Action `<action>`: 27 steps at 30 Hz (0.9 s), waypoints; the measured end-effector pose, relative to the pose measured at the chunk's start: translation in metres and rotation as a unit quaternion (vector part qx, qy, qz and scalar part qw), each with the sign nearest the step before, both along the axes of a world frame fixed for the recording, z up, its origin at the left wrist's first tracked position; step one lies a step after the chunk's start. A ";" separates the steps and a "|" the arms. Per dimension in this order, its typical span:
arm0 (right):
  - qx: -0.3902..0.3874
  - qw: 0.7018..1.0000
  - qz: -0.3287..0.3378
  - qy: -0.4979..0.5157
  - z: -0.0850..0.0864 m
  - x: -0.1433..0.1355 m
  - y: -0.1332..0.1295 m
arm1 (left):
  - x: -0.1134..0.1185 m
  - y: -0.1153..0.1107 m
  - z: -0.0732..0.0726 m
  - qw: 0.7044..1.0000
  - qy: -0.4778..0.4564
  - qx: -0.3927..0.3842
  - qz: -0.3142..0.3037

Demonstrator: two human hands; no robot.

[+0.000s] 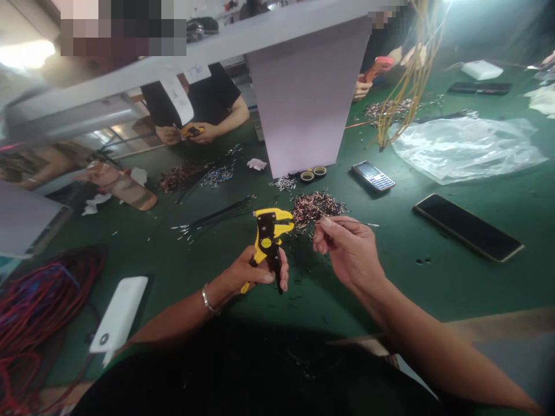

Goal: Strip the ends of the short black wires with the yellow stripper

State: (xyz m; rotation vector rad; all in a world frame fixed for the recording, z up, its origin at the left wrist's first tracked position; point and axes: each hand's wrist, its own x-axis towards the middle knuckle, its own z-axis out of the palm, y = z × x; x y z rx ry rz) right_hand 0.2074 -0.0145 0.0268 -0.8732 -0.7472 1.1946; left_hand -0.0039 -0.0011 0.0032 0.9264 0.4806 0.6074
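Observation:
My left hand (255, 270) is wrapped round the handles of a yellow and black wire stripper (266, 237), its jaws pointing right. To the right of those jaws, my right hand (349, 245) pinches a thin dark wire (358, 223) between thumb and fingers. A pale tip shows at the wire's right end; the other end is hard to make out at the fingertips. Just behind my right hand lies a heap of short copper-coloured and black wire scraps (315, 207). A bundle of black wires (217, 212) with pale ends rests to the left of the wire stripper.
A keypad phone (373, 175), a dark smartphone (468, 227) and a clear plastic bag (468, 147) lie on the right. A white power bank (119, 315) and coiled red cables (47, 300) are at left. Across the green table (208, 254), co-workers' hands hold tools beside a pale upright panel (307, 98).

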 end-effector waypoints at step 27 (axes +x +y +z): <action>-0.080 0.992 0.066 0.070 -0.007 -0.001 0.007 | 0.001 -0.007 0.002 1.000 0.010 0.016 0.021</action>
